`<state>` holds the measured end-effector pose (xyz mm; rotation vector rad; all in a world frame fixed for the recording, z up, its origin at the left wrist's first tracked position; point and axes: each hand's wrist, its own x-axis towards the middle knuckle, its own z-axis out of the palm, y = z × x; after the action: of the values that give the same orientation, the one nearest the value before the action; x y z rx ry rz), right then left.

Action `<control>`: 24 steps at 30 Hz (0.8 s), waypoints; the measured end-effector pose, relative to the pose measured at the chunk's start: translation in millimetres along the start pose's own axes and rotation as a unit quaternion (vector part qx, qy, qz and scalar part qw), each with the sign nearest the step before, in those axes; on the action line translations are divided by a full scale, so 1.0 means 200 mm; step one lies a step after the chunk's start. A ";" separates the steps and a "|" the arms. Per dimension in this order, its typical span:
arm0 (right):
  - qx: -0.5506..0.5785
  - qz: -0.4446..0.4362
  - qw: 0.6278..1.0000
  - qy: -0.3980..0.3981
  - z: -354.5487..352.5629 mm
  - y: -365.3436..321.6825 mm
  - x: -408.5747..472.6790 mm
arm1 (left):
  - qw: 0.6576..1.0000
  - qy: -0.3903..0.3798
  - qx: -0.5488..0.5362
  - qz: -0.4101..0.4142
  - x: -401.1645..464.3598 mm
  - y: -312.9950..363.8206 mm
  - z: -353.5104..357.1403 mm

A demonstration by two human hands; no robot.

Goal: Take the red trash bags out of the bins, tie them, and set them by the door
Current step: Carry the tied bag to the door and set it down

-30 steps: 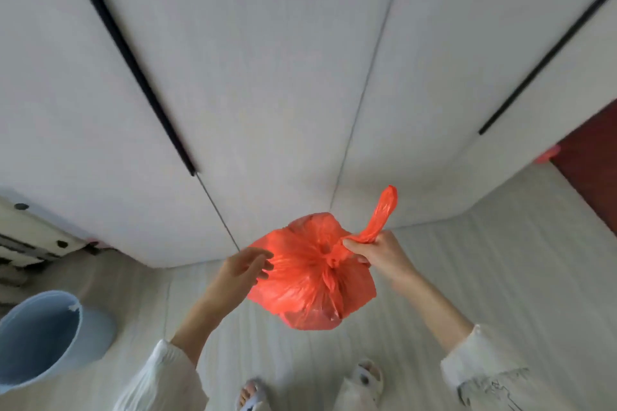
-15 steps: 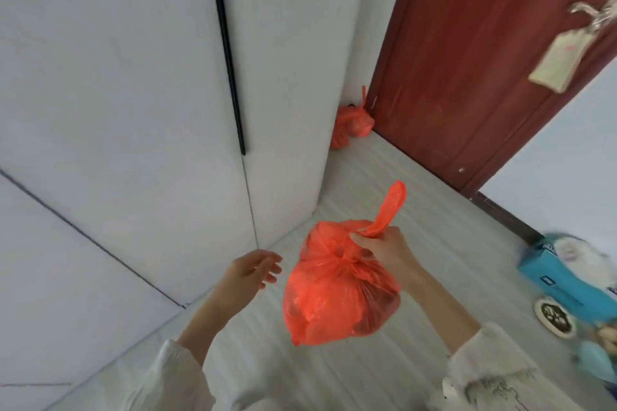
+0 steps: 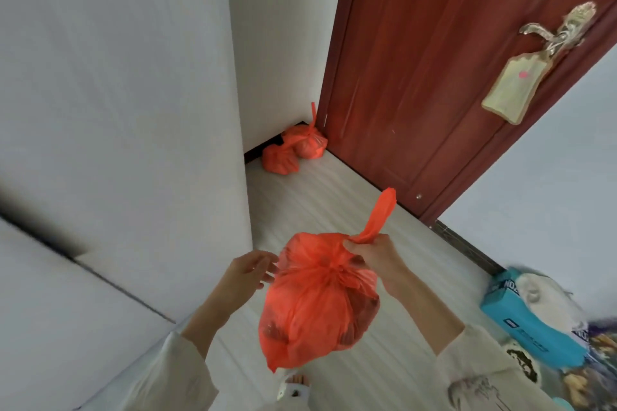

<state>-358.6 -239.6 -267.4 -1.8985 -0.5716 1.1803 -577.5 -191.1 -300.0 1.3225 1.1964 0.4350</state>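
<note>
My right hand [image 3: 374, 257] pinches the knotted bag [image 3: 317, 304], which hangs lengthwise downward, tail pointing to the upper right; my left hand [image 3: 248, 272] is loose-fingered beside it.

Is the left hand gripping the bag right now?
No, the left hand hangs open beside the red bag, fingers relaxed, while only the right hand pinches its knotted top.

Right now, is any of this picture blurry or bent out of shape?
Head view: the wall panels at the left are smeared, their dark seam streaked; the blue box at the right edge is soft too. The door leans and bows, a wide-angle effect. The held red bag is fairly sharp; light is even, without glare.
</note>
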 end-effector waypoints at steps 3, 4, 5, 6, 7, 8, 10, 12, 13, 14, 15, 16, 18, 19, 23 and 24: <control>-0.010 0.013 0.999 -0.038 -0.08 -0.16 0.28 | 1.000 0.001 0.012 -0.001 0.31 0.20 0.10; -0.002 0.020 0.999 -0.046 -0.11 -0.22 0.37 | 1.000 0.003 0.014 -0.001 0.41 0.27 0.13; 0.012 0.027 0.998 -0.052 -0.13 -0.28 0.47 | 1.000 0.005 0.018 -0.001 0.50 0.33 0.15; 0.031 0.034 0.997 -0.057 -0.14 -0.33 0.58 | 1.000 0.008 0.021 -0.002 0.58 0.38 0.17; 0.050 0.040 0.996 -0.062 -0.16 -0.39 0.68 | 1.000 0.014 0.020 -0.005 0.67 0.42 0.18; 0.063 0.046 0.994 -0.070 -0.16 -0.44 0.79 | 1.000 0.022 0.018 -0.009 0.76 0.45 0.19; 0.073 0.058 0.992 -0.090 -0.17 -0.54 1.02 | 0.999 0.043 0.012 -0.025 0.94 0.50 0.21; 0.067 0.066 0.989 -0.118 -0.16 -0.64 1.26 | 0.997 0.065 0.000 -0.046 1.13 0.53 0.23; 0.059 0.066 0.987 -0.135 -0.15 -0.69 1.38 | 0.996 0.076 -0.008 -0.055 1.22 0.55 0.24; 0.047 0.065 0.985 -0.152 -0.13 -0.74 1.50 | 0.994 0.089 -0.013 -0.061 1.32 0.57 0.24; 0.031 0.067 0.982 -0.172 -0.11 -0.78 1.62 | 0.992 0.105 -0.019 -0.065 1.43 0.59 0.24; 0.008 0.072 0.979 -0.193 -0.09 -0.82 1.74 | 0.989 0.126 -0.028 -0.071 1.53 0.61 0.24; -0.032 0.078 0.970 -0.229 -0.05 -0.91 1.96 | 0.980 0.172 -0.051 -0.085 1.71 0.66 0.24; -0.047 0.080 0.966 -0.243 -0.02 -0.96 2.07 | 0.976 0.189 -0.061 -0.090 1.80 0.69 0.24; -0.091 0.095 0.952 -0.278 0.10 -1.13 2.39 | 0.961 0.228 -0.097 -0.122 2.05 0.78 0.20; -0.100 0.099 0.949 -0.284 0.14 -1.17 2.46 | 0.956 0.239 -0.109 -0.134 2.11 0.79 0.18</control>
<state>-147.9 259.3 -338.4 -1.8002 -0.8454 1.8869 -323.0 180.3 -341.6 0.8677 1.6507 0.6912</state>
